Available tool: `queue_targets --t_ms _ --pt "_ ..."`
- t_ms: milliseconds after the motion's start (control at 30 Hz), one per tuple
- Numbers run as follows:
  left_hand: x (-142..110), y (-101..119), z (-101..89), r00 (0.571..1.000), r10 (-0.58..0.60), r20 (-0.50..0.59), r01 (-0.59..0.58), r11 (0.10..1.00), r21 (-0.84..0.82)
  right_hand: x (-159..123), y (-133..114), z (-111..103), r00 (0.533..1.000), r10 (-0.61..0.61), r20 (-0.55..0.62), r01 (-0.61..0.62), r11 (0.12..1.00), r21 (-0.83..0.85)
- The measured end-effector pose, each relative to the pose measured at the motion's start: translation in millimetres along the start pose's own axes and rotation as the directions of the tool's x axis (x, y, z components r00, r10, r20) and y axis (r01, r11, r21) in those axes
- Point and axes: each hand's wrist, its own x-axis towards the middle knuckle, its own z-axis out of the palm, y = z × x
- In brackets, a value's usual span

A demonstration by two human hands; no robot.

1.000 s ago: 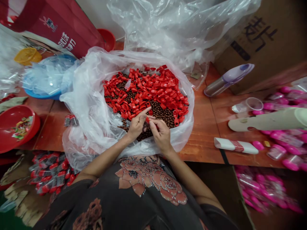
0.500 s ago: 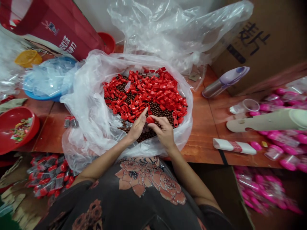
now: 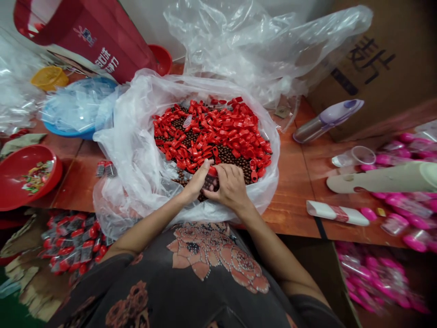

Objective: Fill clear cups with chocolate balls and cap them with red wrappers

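A small clear container (image 3: 209,181) with dark brown balls in it is held between my two hands, with a red cap (image 3: 212,171) at its top end. My left hand (image 3: 196,183) is closed around its left side, the thumb up. My right hand (image 3: 232,186) has its fingers curled over the cap and its thumb against the container's lower side; part of the container is hidden by the hands. Around them lie many loose red caps (image 3: 235,125) on brown balls (image 3: 235,158), all inside an open white plastic bag (image 3: 128,132).
At left are a red bowl (image 3: 20,182) with small bright pieces, a blue basin (image 3: 64,130) of clear plastic pieces, and a heap of red-capped containers (image 3: 73,241) below. At right stand a purple-lidded flask (image 3: 327,120), a clear cup (image 3: 362,156), a carton (image 3: 389,100) and pink-capped containers (image 3: 392,200).
My right hand has brought a red cap onto the container in my left hand and closed over it. The hands have come together. The camera view has shifted slightly.
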Motion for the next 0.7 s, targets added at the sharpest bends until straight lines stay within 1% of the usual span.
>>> queue_targets --t_ms 100,200,333,433,467,500,533,567,600,633,667,700 --pt "-4.8 -0.1 2.6 0.998 -0.012 -0.056 0.007 0.996 -0.085 3.5 1.6 3.0 0.998 -0.052 0.017 0.052 0.999 0.005" --pt "-11.3 3.5 2.2 0.997 -0.047 -0.064 0.038 0.99 -0.139 4.9 0.9 7.4 0.995 -0.096 0.034 0.096 0.995 0.014" --pt "-23.2 4.0 -5.8 0.995 -0.081 -0.061 0.066 0.974 -0.217 2.7 -9.2 12.4 0.986 -0.162 0.038 0.159 0.985 0.07" --pt "-34.4 2.8 -15.9 0.992 -0.102 -0.079 0.083 0.973 -0.214 0.6 -20.3 14.1 0.983 -0.178 0.053 0.172 0.981 0.094" --pt "-37.7 4.5 -22.0 0.994 -0.082 -0.077 0.066 0.979 -0.193 0.7 -22.5 14.9 0.981 -0.188 0.049 0.183 0.978 0.097" --pt "-41.3 8.4 -30.6 0.997 -0.038 -0.074 0.026 0.987 -0.16 1.4 -23.5 16.1 0.975 -0.213 0.058 0.206 0.973 0.106" --pt "-45.9 14.9 -42.1 0.996 0.035 -0.08 -0.044 0.993 -0.109 2.5 -23.4 17.6 0.969 -0.236 0.076 0.226 0.967 0.115" --pt "-52.2 24.1 -56.3 0.985 0.135 -0.112 -0.14 0.99 -0.036 3.8 -22.5 19.4 0.965 -0.246 0.088 0.234 0.964 0.125" --pt "-60.4 35.9 -72.7 0.95 0.256 -0.181 -0.248 0.967 0.063 4.9 -20.9 21.1 0.963 -0.247 0.102 0.233 0.963 0.132" --pt "-70.0 49.8 -90.2 0.884 0.379 -0.272 -0.338 0.922 0.188 5.5 -19.0 22.6 0.964 -0.24 0.116 0.224 0.965 0.135" --pt "-80.1 65.2 -107.8 0.779 0.5 -0.378 -0.392 0.859 0.329 5.3 -16.8 23.7 0.965 -0.229 0.128 0.212 0.968 0.136" --pt "-89.1 81.2 -124.3 0.647 0.599 -0.472 -0.401 0.794 0.457 4.5 -14.5 24.4 0.965 -0.22 0.142 0.201 0.97 0.135"
